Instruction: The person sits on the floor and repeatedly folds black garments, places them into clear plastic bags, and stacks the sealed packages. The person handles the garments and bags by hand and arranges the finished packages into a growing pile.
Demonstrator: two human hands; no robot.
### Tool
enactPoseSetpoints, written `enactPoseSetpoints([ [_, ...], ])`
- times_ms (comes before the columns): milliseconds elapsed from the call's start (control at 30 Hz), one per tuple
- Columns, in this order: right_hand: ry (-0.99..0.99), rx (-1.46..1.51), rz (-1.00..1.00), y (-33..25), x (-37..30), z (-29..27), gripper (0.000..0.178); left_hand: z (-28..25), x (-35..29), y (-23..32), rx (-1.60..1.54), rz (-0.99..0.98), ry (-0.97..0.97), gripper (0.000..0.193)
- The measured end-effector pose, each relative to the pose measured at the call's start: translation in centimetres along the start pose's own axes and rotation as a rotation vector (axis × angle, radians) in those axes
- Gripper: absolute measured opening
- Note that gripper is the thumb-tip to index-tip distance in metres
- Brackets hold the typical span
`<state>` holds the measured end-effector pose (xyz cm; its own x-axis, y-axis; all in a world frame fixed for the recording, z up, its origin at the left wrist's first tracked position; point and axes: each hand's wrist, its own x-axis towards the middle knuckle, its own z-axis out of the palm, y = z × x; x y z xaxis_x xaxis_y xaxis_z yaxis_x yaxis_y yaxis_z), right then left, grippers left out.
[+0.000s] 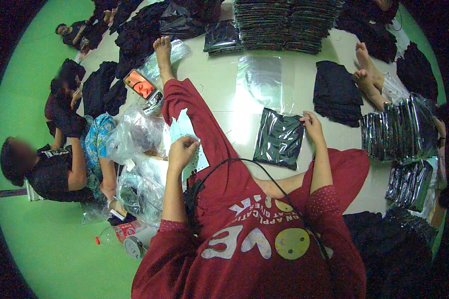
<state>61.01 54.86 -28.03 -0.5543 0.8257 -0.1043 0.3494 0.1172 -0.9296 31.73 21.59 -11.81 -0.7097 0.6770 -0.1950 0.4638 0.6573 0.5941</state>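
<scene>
My left hand (183, 151) is over a torn pale blue sheet (186, 127) lying on my left thigh. Its thumb and fingers are pinched together; whatever is between them is too small to make out. A folded black garment in a clear plastic bag (278, 139) lies flat on the floor in front of me. At its upper right corner, my right hand (312, 125) grips the bag's edge between thumb and fingers.
Clear empty bags (260, 79) lie beyond the bagged garment. Tall stacks of bagged garments (287, 27) stand ahead and at right (399, 130). A folded black pile (336, 93) sits nearby. Left are a phone (140, 84), crumpled plastic (137, 129), a bottle (119, 232) and seated people.
</scene>
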Motion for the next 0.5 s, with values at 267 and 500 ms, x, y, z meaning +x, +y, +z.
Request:
enactPoseSetpoints([
  [267,0.001,0.033,0.016,-0.40,-0.23,-0.04,0.032,0.05,0.27,-0.25,-0.023,-0.034,-0.033,0.020],
  [500,0.022,0.040,-0.003,-0.32,-0.16,0.09,0.033,-0.49,0.17,0.06,0.053,0.058,-0.075,0.019],
])
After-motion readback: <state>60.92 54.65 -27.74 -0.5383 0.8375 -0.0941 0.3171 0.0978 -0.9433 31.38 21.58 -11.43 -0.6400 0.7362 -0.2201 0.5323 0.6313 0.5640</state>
